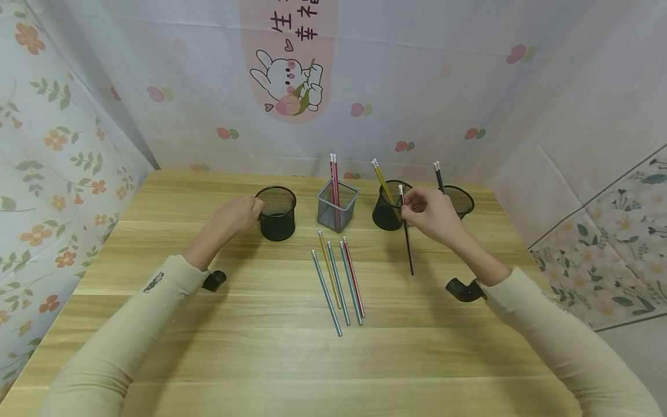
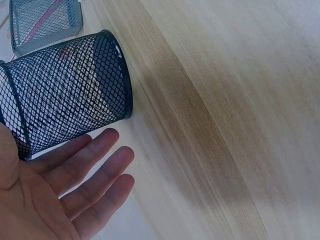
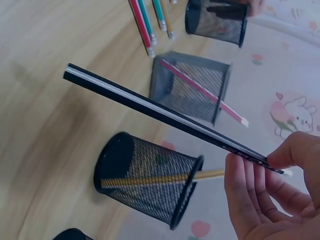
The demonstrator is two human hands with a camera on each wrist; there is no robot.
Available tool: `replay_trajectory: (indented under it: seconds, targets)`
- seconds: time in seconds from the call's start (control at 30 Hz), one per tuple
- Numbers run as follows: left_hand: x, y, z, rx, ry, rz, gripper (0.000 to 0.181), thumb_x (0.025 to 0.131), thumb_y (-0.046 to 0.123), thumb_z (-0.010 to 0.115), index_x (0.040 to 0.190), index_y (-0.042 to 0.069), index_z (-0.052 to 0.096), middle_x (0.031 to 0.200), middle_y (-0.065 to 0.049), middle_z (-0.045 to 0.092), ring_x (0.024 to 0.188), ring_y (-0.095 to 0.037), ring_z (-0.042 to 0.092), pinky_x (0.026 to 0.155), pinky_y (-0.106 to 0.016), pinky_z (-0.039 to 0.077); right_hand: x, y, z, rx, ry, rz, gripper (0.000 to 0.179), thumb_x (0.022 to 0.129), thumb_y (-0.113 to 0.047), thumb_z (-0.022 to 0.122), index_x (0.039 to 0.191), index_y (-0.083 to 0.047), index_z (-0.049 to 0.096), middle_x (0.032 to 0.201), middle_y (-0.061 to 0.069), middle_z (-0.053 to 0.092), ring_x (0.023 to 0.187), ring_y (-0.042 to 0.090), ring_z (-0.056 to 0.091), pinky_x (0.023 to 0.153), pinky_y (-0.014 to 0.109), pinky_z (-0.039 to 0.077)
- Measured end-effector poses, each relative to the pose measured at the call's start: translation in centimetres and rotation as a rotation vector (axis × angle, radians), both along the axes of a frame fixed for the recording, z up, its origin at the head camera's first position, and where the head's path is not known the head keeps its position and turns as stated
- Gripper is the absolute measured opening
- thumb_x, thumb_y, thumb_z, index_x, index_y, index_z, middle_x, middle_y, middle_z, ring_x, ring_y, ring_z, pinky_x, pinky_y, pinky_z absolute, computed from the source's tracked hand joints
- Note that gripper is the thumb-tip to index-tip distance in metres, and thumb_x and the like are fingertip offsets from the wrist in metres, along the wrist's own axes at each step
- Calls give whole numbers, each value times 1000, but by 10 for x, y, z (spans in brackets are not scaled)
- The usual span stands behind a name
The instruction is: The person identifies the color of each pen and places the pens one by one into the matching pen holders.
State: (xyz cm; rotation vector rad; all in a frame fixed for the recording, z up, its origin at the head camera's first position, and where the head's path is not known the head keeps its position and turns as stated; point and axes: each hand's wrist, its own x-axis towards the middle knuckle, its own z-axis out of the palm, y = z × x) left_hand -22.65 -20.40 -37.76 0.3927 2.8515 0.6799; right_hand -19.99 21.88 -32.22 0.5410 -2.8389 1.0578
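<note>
My left hand [image 1: 237, 215] pinches the rim of a round black mesh pencil cup [image 1: 277, 227] that stands upright with no pencils in it. In the left wrist view the other fingers [image 2: 100, 175] extend beside the cup's wall. Between thumb and fingertips, my right hand [image 1: 435, 217] grips a black pencil [image 3: 150, 110] near its eraser end, the other end slanting down above the table. Behind that pencil stands a second black mesh cup [image 1: 387, 218] with yellow pencils [image 1: 382, 176]. Farther right, partly hidden by the hand, is a third round cup [image 1: 462, 200] with black pencils [image 1: 439, 176].
A square grey mesh holder [image 1: 327, 215] with red pencils [image 1: 334, 174] stands between the round cups. In front of it, several loose pencils lie side by side on the wooden table [image 1: 281, 370]: teal [image 1: 327, 295], yellow [image 1: 330, 269] and red [image 1: 354, 278]. A patterned curtain [image 1: 417, 75] hangs behind.
</note>
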Motion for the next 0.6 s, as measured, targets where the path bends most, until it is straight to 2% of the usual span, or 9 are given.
replay_trajectory:
  seconds: [0.3,0.6]
  targets:
    - [0,1,0,26,-10,29,39,105,19,23,74,9,43,70,-5,39,62,-20,30,60,-35,29,-2,10,12,-64,103,-5,6,94,1,61,100,4,62,90,15,66,73,26,68,64,20,51]
    - [1,0,0,27,-10,12,37,105,16,23,76,8,45,70,-6,40,62,-20,31,60,-35,30,-6,24,20,-145,180,-5,10,95,1,61,103,7,62,90,16,65,69,16,64,62,18,51]
